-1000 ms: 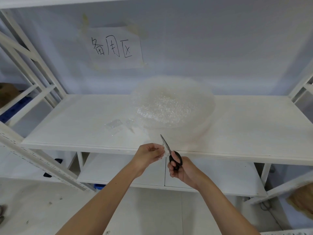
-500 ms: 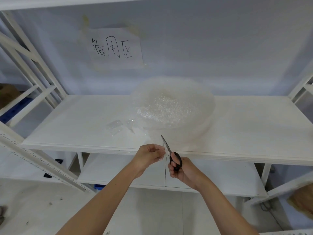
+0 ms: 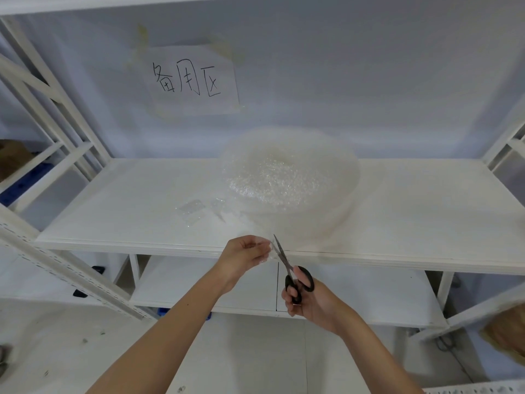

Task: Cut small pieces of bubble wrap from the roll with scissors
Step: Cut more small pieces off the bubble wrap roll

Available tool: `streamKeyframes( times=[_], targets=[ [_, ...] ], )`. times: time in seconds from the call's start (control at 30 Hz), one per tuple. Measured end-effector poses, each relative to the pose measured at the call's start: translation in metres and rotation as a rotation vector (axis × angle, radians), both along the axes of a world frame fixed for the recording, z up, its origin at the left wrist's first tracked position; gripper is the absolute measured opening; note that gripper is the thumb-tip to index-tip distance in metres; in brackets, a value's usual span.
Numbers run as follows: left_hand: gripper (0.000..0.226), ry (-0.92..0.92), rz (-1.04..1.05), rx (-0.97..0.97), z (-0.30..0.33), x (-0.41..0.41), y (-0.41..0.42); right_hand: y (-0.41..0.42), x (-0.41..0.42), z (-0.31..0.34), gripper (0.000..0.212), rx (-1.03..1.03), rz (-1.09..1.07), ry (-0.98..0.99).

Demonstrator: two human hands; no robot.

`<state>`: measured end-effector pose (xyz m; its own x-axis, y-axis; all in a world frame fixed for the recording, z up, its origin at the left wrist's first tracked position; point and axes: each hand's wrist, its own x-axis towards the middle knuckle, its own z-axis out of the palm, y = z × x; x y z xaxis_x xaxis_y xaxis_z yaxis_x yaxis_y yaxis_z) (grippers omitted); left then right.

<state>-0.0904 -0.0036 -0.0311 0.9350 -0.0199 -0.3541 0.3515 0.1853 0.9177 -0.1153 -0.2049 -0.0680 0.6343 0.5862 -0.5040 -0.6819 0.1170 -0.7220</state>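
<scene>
A big roll of clear bubble wrap (image 3: 289, 177) lies on the white shelf (image 3: 127, 211), with its loose end hanging over the front edge. My left hand (image 3: 244, 254) pinches the edge of that loose sheet just below the shelf's front edge. My right hand (image 3: 309, 302) grips black-handled scissors (image 3: 289, 268), whose blades point up and left into the sheet beside my left fingers. Two small cut pieces (image 3: 193, 210) lie on the shelf to the left of the roll.
A paper sign with handwriting (image 3: 190, 81) is taped to the wall behind. White rack posts (image 3: 56, 109) slant at the left and at the right (image 3: 505, 143). A lower shelf (image 3: 204, 285) sits beneath my hands. A brown bag (image 3: 508, 334) is at the right edge.
Both hands stay in nearly the same place at the shelf's front edge. The scissors' blades have shifted slightly along the sheet.
</scene>
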Motion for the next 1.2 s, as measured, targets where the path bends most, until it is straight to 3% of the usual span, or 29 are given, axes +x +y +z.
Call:
streamKeyframes(
  times=[0.4,1.2],
  targets=[
    [0.011,0.052,-0.087,0.022,-0.003,-0.011,-0.007,0.002,0.009,0.007,0.048,0.012,-0.008,-0.049],
    [0.008,-0.039,0.015,0.070,0.000,-0.012,-0.008,-0.012,0.004,-0.004,0.055,-0.053,0.154,-0.029]
  ],
)
